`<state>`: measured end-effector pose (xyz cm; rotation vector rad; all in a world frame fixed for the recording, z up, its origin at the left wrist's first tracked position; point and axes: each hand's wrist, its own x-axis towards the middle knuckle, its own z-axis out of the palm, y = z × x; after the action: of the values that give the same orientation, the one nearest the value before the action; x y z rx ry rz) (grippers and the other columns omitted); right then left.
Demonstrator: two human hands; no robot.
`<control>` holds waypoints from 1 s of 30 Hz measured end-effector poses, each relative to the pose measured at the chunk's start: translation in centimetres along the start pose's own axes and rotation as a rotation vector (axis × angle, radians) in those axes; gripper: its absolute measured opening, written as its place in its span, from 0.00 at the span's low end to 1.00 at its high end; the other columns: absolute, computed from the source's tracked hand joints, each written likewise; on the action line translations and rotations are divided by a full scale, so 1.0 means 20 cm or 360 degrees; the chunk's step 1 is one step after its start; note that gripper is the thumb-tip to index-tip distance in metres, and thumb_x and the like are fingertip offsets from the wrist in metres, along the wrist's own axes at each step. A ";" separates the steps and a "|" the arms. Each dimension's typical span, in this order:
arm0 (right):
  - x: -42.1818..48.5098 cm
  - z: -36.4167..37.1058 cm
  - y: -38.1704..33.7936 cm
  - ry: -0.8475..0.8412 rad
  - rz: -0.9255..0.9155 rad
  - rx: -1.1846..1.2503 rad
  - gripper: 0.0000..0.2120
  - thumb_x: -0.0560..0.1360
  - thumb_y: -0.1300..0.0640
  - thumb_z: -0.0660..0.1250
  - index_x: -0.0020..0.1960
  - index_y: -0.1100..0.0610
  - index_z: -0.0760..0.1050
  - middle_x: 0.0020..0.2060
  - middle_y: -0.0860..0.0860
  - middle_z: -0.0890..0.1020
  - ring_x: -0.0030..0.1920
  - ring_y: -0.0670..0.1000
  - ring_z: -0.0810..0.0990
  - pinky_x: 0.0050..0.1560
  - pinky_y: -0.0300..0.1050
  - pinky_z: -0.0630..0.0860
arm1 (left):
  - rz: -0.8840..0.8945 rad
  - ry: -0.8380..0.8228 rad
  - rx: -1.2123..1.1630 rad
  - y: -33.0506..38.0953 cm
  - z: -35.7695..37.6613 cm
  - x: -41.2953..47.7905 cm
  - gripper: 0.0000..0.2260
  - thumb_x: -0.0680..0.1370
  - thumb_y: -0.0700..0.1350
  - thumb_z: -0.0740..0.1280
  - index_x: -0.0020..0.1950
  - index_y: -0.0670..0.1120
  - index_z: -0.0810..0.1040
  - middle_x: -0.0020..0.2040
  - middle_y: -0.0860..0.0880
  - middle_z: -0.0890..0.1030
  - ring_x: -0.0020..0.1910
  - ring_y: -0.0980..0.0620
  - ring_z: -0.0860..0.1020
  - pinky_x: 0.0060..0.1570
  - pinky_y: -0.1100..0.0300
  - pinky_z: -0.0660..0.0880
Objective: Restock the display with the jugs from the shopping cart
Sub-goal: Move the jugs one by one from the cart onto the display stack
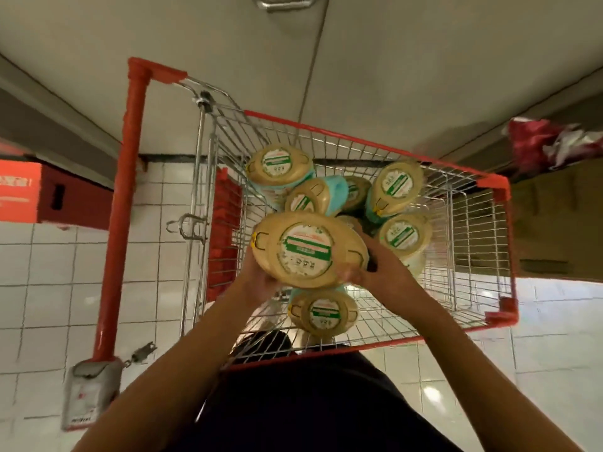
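Note:
A wire shopping cart (463, 223) with red trim stands right in front of me, holding several jugs with tan lids and green-white labels. Both hands hold one jug (310, 249) raised above the others, its lid facing me. My left hand (257, 278) cups its lower left side, mostly hidden behind the jug. My right hand (375, 269) grips its right edge with curled fingers. Another jug (323, 313) lies just below, near the cart's front edge. More jugs (396, 187) lean together at the far side of the basket.
The cart's red handle bar (130, 203) runs along the left, with a coin lock box (88, 396) at its end. White tiled floor surrounds the cart. A red crate (49, 197) sits at the left, red packaging (548, 145) at the upper right.

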<state>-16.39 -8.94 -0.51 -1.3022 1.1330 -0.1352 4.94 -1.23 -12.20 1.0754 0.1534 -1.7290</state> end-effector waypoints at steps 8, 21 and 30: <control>-0.58 -0.16 0.31 0.0425 -0.0269 0.0119 0.43 0.63 0.46 0.87 0.73 0.42 0.72 0.63 0.42 0.83 0.64 0.43 0.82 0.59 0.39 0.80 | -0.0259 -0.0056 0.0297 -0.19 0.42 -0.09 0.27 0.87 0.59 0.50 0.58 0.48 0.87 0.58 0.44 0.86 0.60 0.41 0.84 0.53 0.45 0.82; -1.65 -0.75 1.17 0.1067 -0.0289 0.0371 0.41 0.65 0.39 0.84 0.73 0.34 0.70 0.68 0.37 0.79 0.69 0.39 0.77 0.62 0.25 0.70 | -0.0645 -0.0432 0.0931 -1.40 1.32 -0.19 0.22 0.81 0.60 0.60 0.55 0.49 0.89 0.58 0.43 0.86 0.54 0.43 0.86 0.49 0.47 0.84; -2.27 -1.22 1.65 0.1378 -0.0315 0.0448 0.41 0.68 0.45 0.83 0.76 0.40 0.68 0.70 0.40 0.78 0.71 0.43 0.76 0.66 0.29 0.71 | -0.0759 -0.0801 0.1267 -2.18 1.96 -0.22 0.21 0.79 0.59 0.67 0.62 0.46 0.85 0.63 0.40 0.84 0.59 0.40 0.84 0.52 0.44 0.82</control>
<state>-72.64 14.92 2.97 -1.1075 1.6197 -1.0462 -53.06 -0.77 -2.41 1.1564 -0.7026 -2.5385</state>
